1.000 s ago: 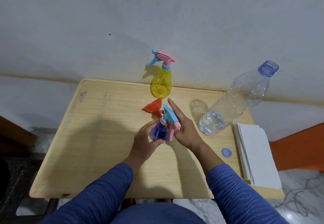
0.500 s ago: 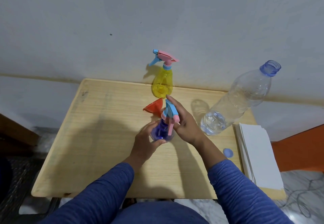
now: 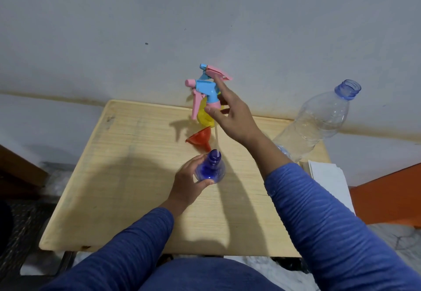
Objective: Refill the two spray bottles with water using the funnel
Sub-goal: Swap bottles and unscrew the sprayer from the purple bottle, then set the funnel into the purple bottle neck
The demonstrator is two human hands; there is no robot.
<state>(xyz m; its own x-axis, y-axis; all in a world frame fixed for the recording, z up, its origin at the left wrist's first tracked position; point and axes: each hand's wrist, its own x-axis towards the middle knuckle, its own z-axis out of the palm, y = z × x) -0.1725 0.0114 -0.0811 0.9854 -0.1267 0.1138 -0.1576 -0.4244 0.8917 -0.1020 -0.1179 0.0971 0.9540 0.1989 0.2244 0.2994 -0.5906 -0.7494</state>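
Note:
My left hand [image 3: 189,183] grips the blue spray bottle [image 3: 210,169], which stands on the wooden table [image 3: 127,177] with its neck open. My right hand [image 3: 230,110] pinches the blue-and-pink spray head [image 3: 204,92] and holds it raised above the bottle. Its thin dip tube [image 3: 216,139] still reaches down into the neck. The orange funnel [image 3: 200,138] lies on its side just behind the blue bottle. The yellow spray bottle [image 3: 205,115] stands by the wall, partly hidden behind the lifted head, with its pink-and-blue head [image 3: 216,73] on.
A large clear water bottle [image 3: 319,120] without a cap stands at the table's right, partly filled. A stack of white paper [image 3: 330,181] lies at the right edge, partly behind my right sleeve. The wall runs close behind the table.
My right hand has lifted the spray head off the blue bottle and up toward the wall, drawing the dip tube out. My left hand still holds the bottle in place.

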